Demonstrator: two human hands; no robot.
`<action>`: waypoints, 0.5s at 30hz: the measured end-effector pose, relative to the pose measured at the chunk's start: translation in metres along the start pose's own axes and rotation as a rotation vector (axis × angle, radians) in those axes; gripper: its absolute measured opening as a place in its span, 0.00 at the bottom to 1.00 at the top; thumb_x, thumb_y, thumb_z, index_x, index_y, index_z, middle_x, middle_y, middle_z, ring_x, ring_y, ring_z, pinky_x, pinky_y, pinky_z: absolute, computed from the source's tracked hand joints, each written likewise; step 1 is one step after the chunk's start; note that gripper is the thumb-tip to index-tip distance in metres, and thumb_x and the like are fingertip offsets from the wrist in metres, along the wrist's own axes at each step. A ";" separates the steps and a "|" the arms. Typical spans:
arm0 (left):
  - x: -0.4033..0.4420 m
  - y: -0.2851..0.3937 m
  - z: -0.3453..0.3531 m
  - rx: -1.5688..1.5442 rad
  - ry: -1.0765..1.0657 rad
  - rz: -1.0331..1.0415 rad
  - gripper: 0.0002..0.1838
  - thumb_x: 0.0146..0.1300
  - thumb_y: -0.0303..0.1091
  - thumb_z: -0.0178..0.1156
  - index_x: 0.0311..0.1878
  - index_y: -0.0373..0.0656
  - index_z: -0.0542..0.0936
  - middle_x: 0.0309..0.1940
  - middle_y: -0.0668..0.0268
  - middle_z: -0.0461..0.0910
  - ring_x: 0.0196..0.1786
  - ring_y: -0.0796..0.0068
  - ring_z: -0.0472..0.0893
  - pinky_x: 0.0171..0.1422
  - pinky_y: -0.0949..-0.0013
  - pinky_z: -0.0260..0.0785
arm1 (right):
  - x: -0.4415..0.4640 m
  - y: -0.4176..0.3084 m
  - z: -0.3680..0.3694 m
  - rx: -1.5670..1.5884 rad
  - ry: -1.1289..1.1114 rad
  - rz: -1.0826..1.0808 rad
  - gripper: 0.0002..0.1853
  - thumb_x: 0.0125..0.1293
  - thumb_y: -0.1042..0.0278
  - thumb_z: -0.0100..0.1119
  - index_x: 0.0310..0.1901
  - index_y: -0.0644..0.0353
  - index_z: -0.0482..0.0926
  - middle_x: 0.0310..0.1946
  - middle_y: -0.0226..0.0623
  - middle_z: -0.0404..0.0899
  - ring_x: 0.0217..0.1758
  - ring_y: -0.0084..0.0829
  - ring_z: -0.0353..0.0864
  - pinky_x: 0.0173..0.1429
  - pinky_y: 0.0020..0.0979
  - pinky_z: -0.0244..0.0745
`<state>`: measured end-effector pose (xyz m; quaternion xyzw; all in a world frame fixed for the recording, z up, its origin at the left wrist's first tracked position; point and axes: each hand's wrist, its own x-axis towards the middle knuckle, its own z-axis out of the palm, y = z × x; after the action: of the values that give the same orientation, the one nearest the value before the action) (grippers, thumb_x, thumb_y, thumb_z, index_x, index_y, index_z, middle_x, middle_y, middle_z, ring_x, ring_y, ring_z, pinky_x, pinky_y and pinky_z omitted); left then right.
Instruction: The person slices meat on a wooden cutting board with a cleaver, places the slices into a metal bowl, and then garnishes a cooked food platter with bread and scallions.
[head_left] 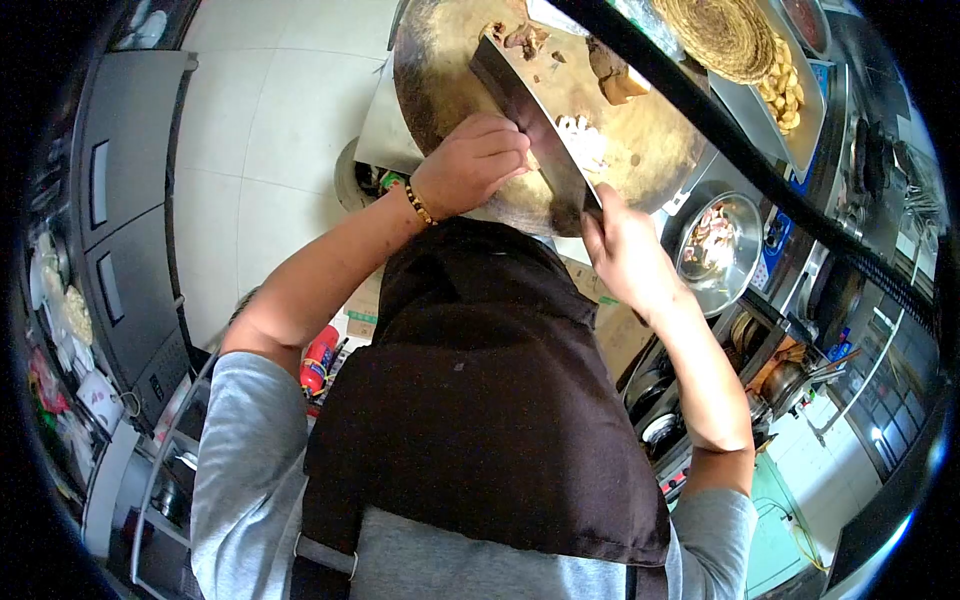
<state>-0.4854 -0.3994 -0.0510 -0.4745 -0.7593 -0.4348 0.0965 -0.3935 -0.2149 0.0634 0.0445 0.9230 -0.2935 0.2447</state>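
My right hand (630,255) grips the handle of a broad cleaver (535,120), its blade slanting across a round wooden chopping block (445,90). My left hand (475,160), fingers curled together, is against the near side of the blade. A small pale bit shows at its fingertips, but most of what it holds is hidden. Beyond the blade lie white cut pieces (583,142). Farther back on the block sit a brown chunk of meat (615,80) and some darker meat scraps (525,40).
A steel bowl (745,265) with sliced meat stands to the right of the block. At the upper right, a round woven mat (715,35) lies by a tray (805,145) of yellow pieces. A black cable (745,160) crosses the view. A red fire extinguisher (318,358) is low on the left.
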 end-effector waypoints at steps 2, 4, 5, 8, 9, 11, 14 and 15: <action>-0.001 -0.002 -0.001 -0.029 -0.009 0.008 0.08 0.47 0.27 0.63 0.32 0.40 0.76 0.38 0.66 0.76 0.44 0.65 0.74 0.52 0.62 0.67 | -0.007 0.002 -0.001 0.023 -0.014 -0.036 0.12 0.62 0.73 0.49 0.46 0.67 0.65 0.24 0.59 0.74 0.35 0.57 0.77 0.35 0.43 0.71; -0.002 -0.001 -0.003 -0.044 -0.010 -0.007 0.08 0.47 0.27 0.62 0.32 0.40 0.76 0.38 0.66 0.76 0.44 0.65 0.74 0.53 0.62 0.67 | -0.008 0.007 0.004 0.067 0.003 -0.002 0.13 0.62 0.73 0.49 0.47 0.67 0.64 0.25 0.58 0.75 0.34 0.54 0.79 0.35 0.43 0.72; 0.000 -0.002 -0.003 -0.056 -0.005 0.000 0.07 0.48 0.27 0.62 0.31 0.40 0.76 0.38 0.65 0.76 0.44 0.65 0.74 0.53 0.62 0.66 | -0.002 0.002 0.005 -0.002 -0.035 0.032 0.14 0.62 0.74 0.50 0.48 0.67 0.64 0.25 0.57 0.76 0.34 0.53 0.80 0.35 0.43 0.72; -0.003 -0.002 0.001 -0.019 -0.011 0.002 0.06 0.49 0.27 0.61 0.30 0.39 0.76 0.38 0.65 0.75 0.45 0.65 0.74 0.53 0.62 0.66 | 0.025 0.000 0.025 -0.016 0.039 0.013 0.14 0.61 0.74 0.51 0.48 0.67 0.65 0.25 0.59 0.75 0.34 0.56 0.77 0.36 0.45 0.72; -0.003 -0.002 -0.001 -0.010 -0.011 0.001 0.06 0.49 0.27 0.61 0.30 0.39 0.76 0.38 0.65 0.75 0.45 0.65 0.74 0.53 0.62 0.66 | 0.028 0.003 0.029 -0.014 0.039 0.004 0.14 0.61 0.74 0.51 0.48 0.67 0.65 0.25 0.59 0.75 0.34 0.56 0.77 0.36 0.45 0.72; 0.003 0.000 -0.005 -0.065 -0.013 0.012 0.06 0.49 0.27 0.61 0.31 0.40 0.76 0.37 0.66 0.75 0.45 0.64 0.74 0.53 0.62 0.66 | 0.026 0.011 0.034 -0.048 0.195 -0.160 0.14 0.60 0.74 0.52 0.47 0.67 0.66 0.24 0.59 0.74 0.34 0.58 0.76 0.36 0.46 0.71; 0.003 0.001 -0.005 -0.053 -0.033 -0.040 0.06 0.48 0.28 0.61 0.31 0.41 0.76 0.37 0.66 0.75 0.46 0.64 0.74 0.53 0.62 0.66 | 0.026 0.015 0.033 -0.068 0.229 -0.207 0.14 0.60 0.73 0.52 0.46 0.67 0.66 0.24 0.59 0.74 0.33 0.57 0.76 0.35 0.45 0.71; 0.003 0.002 -0.006 -0.046 -0.027 -0.028 0.06 0.48 0.28 0.61 0.31 0.41 0.76 0.37 0.66 0.75 0.46 0.64 0.74 0.53 0.62 0.66 | 0.028 0.018 0.033 -0.073 0.241 -0.212 0.14 0.60 0.73 0.52 0.46 0.67 0.66 0.24 0.59 0.74 0.33 0.57 0.76 0.35 0.45 0.71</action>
<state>-0.4869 -0.4016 -0.0452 -0.4717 -0.7568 -0.4471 0.0690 -0.3999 -0.2203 0.0173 -0.0274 0.9553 -0.2765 0.1010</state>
